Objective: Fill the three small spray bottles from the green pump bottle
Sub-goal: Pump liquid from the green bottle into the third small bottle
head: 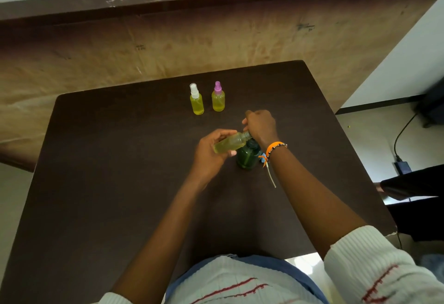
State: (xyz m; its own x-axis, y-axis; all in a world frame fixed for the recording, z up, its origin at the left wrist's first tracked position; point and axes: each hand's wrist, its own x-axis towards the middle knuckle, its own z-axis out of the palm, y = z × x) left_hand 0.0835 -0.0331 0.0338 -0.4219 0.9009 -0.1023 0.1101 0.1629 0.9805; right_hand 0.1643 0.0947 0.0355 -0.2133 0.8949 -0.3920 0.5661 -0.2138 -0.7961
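Observation:
My left hand [211,152] grips a small uncapped spray bottle [229,145] with yellow liquid, tilted with its open neck pointing right. My right hand [260,126] is curled at that neck, over the top of the green pump bottle [247,157], which stands on the dark table [120,183]; what its fingers hold is hidden. Two more small bottles of yellow liquid stand upright at the far side: one with a white sprayer [196,100], one with a pink sprayer [218,97].
The table's right edge [355,150] drops to a pale floor with a black cable and adapter [402,166]. A brown wall and dark ledge run behind the table. A person's dark leg [413,183] is at the right.

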